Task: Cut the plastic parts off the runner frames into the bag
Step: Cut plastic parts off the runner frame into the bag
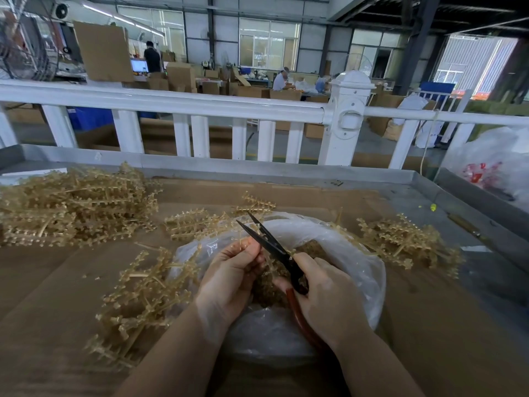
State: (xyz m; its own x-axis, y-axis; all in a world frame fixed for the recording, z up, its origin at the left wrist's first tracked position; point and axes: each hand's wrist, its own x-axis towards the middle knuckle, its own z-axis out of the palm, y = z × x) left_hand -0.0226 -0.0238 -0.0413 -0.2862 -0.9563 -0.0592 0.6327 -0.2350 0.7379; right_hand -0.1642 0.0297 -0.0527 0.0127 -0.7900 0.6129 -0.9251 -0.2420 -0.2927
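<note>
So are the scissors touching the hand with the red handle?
Touching. In the head view the right hand has its fingers curled round the scissors where the black blades meet the red handle, with no gap between them.

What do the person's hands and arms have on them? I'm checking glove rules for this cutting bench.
Nothing that shows: the left hand and right hand wear no gloves, no rings show on the fingers, both forearms are uncovered to the frame's lower edge, and no sleeve, watch or wristband is in view.

At your twelve o'clock a white slatted railing (183,104) crosses the view, with brown cardboard boxes (180,75) stacked beyond it. At two o'clock lies a crumpled clear plastic sack with red print (492,164).
</note>
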